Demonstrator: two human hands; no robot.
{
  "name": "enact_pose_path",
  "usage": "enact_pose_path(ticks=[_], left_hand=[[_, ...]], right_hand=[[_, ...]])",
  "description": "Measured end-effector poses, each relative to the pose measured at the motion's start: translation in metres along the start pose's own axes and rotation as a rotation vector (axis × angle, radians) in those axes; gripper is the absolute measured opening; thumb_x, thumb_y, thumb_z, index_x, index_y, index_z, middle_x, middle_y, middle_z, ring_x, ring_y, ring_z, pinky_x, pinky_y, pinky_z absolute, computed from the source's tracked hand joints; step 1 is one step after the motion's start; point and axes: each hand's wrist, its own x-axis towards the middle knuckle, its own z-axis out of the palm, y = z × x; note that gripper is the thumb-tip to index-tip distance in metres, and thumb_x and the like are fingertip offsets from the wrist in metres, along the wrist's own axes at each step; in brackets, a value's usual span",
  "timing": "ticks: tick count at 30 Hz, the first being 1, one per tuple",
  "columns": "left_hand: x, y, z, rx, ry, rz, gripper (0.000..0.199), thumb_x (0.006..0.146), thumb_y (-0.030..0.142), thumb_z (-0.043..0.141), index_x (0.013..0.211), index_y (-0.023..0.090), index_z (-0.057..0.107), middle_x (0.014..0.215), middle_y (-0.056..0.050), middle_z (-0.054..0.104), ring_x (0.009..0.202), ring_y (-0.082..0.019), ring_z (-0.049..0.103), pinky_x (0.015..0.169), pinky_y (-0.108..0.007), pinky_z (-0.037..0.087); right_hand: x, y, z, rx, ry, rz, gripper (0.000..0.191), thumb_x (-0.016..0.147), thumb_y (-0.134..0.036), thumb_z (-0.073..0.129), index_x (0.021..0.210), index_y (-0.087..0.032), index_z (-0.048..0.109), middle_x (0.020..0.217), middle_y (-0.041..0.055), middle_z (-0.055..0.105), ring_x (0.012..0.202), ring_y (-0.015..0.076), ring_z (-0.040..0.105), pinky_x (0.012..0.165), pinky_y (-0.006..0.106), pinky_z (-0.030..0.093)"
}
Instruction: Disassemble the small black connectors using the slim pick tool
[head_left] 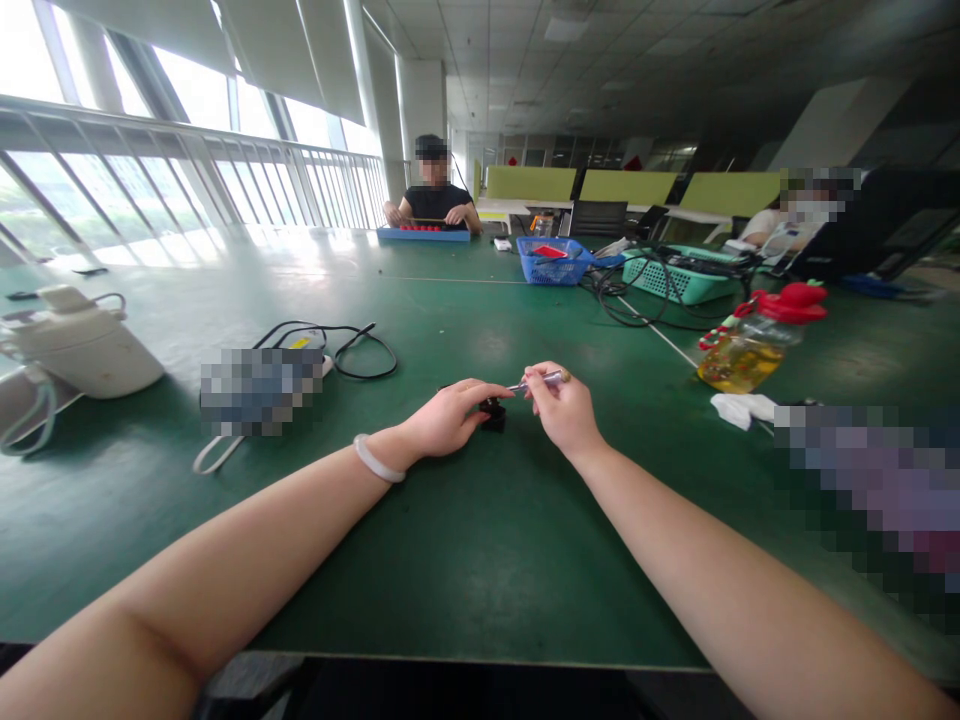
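My left hand [448, 418], with a pale bangle [377, 460] at its wrist, is closed on a small black object [493, 416] on the green table. Part of that object is hidden behind the fingers, and its kind does not show. A slim silver screwdriver [550, 380] lies in the pinched fingers of my right hand [562, 408]. Its shaft points left, and the tip meets or comes close to the black object by my left fingertips; I cannot tell whether they touch.
A cable [364, 350] and a blurred-out item [259, 390] lie left, beyond them a white jug [86, 340]. On the right stands a red-lidded bottle [757, 340]. Blue [555, 265] and green baskets [675, 280] with tangled cables are farther back. A person [435, 200] sits opposite.
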Motion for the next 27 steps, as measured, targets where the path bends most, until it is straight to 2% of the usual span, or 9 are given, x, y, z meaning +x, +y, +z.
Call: enact_pose_path(ticks=[5, 13, 27], left_hand=[[0.0006, 0.0024, 0.0014, 0.027, -0.029, 0.000, 0.042, 0.084, 0.008, 0.051, 0.124, 0.021, 0.051, 0.122, -0.007, 0.060, 0.111, -0.020, 0.057, 0.098, -0.034, 0.046], [0.0006, 0.0039, 0.0001, 0.046, -0.048, -0.052, 0.041, 0.085, 0.011, 0.050, 0.125, 0.021, 0.050, 0.120, -0.006, 0.063, 0.109, -0.019, 0.059, 0.097, -0.034, 0.047], [0.0009, 0.0015, 0.0021, 0.063, -0.049, -0.005, 0.044, 0.083, 0.005, 0.047, 0.124, 0.022, 0.053, 0.119, -0.006, 0.062, 0.110, -0.019, 0.057, 0.096, -0.033, 0.047]], right_hand=[[-0.0001, 0.0006, 0.0003, 0.002, 0.001, -0.009, 0.031, 0.086, -0.047, 0.050, 0.078, -0.020, 0.061, 0.063, 0.0006, 0.061, 0.050, 0.0124, 0.055, 0.051, 0.023, 0.042], [0.0000, 0.0015, 0.0006, 0.002, 0.000, -0.011, 0.031, 0.086, -0.047, 0.050, 0.078, -0.019, 0.061, 0.063, 0.0004, 0.061, 0.049, 0.0121, 0.054, 0.050, 0.023, 0.042], [0.0002, 0.0022, 0.0015, 0.014, 0.001, -0.003, 0.030, 0.086, -0.047, 0.050, 0.078, -0.020, 0.061, 0.063, 0.0003, 0.061, 0.049, 0.0120, 0.054, 0.050, 0.023, 0.042]])
